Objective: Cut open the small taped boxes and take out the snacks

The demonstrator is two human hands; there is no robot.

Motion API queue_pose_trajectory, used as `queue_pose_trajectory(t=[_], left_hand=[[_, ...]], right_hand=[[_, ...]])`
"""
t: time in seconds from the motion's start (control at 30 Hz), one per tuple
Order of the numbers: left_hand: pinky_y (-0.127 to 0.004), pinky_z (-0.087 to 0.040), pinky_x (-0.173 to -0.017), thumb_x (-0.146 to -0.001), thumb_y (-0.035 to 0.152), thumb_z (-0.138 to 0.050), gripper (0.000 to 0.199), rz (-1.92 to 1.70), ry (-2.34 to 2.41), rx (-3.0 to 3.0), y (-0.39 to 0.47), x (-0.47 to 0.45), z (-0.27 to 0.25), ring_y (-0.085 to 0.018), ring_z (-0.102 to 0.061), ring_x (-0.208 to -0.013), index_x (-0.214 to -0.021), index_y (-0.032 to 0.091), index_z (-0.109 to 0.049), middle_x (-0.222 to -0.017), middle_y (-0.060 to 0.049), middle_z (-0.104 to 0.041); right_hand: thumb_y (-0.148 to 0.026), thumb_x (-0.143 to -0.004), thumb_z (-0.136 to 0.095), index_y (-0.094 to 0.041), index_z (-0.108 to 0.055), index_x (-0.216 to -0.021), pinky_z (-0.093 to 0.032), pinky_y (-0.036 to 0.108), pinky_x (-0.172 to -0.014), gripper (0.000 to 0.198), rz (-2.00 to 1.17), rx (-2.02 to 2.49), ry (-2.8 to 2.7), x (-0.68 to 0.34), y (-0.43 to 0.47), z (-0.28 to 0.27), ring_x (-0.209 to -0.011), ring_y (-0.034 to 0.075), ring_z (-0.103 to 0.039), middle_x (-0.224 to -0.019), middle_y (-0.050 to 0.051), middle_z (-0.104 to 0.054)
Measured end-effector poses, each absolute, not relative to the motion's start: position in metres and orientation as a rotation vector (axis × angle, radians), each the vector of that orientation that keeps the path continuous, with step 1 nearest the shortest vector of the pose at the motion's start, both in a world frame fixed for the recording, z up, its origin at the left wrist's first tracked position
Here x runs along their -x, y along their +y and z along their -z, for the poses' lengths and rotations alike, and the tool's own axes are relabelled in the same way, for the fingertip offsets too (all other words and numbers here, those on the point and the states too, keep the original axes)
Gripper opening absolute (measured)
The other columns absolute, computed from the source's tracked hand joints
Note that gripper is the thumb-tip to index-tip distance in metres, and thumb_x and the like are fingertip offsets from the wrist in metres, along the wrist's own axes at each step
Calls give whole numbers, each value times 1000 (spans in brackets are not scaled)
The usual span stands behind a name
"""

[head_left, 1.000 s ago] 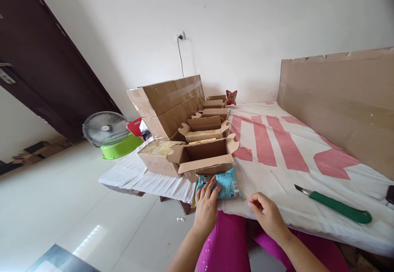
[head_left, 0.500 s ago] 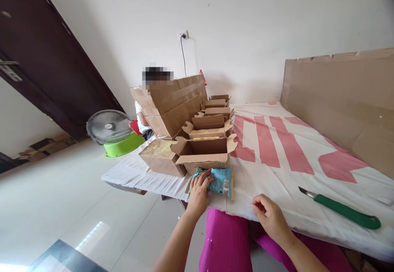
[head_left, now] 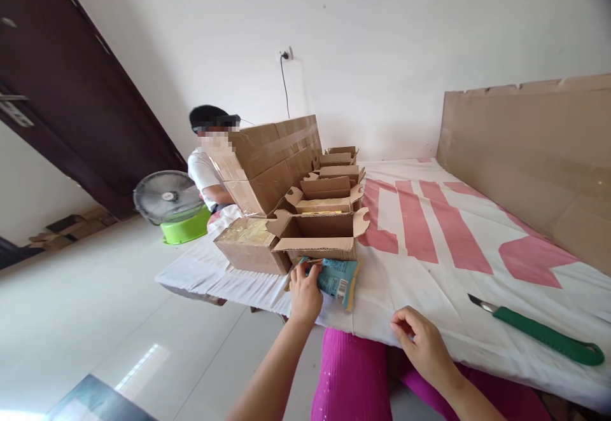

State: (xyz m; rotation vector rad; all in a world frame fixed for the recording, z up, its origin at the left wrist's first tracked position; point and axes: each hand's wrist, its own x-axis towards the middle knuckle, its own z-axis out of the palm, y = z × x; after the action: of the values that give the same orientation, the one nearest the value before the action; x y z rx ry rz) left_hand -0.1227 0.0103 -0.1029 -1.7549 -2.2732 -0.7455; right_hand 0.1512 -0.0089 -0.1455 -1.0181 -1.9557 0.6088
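My left hand (head_left: 306,292) has its fingers bent over the left end of a blue snack packet (head_left: 340,278) with a yellow edge and a barcode. The packet lies tilted at the table's front edge, against the front of an open cardboard box (head_left: 315,248). My fingers hide its left part. Loosely curled, my right hand (head_left: 420,338) rests at the cloth's edge, and nothing shows in it. Farther right a green utility knife (head_left: 547,335) lies with its blade out.
Behind the nearest box stand several open boxes (head_left: 329,187) in a row. A closed box (head_left: 245,243) and taped cartons (head_left: 267,154) stand left of them. A person (head_left: 205,166) sits behind the cartons. A cardboard panel (head_left: 525,135) rises at right; a fan (head_left: 167,195) stands at left.
My left hand has drawn in on the packet's left end, and the packet's right end has tilted downward. The seated person has shifted left. My right hand stays nearly where it was.
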Motion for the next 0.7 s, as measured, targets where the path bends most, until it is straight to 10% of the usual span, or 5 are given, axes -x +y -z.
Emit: queue_pose_trajectory(t=[0.7], left_hand=[[-46, -43, -91, -96, 19, -28, 38, 559, -2443, 1495, 145, 140, 90, -31, -45, -114, -117, 22, -60, -121, -17, -49]], right_hand=[[-23, -89, -49, -23, -56, -79, -48, 27, -61, 13, -581, 1078, -2018, -147, -7, 146, -64, 16, -60, -72, 0, -62]])
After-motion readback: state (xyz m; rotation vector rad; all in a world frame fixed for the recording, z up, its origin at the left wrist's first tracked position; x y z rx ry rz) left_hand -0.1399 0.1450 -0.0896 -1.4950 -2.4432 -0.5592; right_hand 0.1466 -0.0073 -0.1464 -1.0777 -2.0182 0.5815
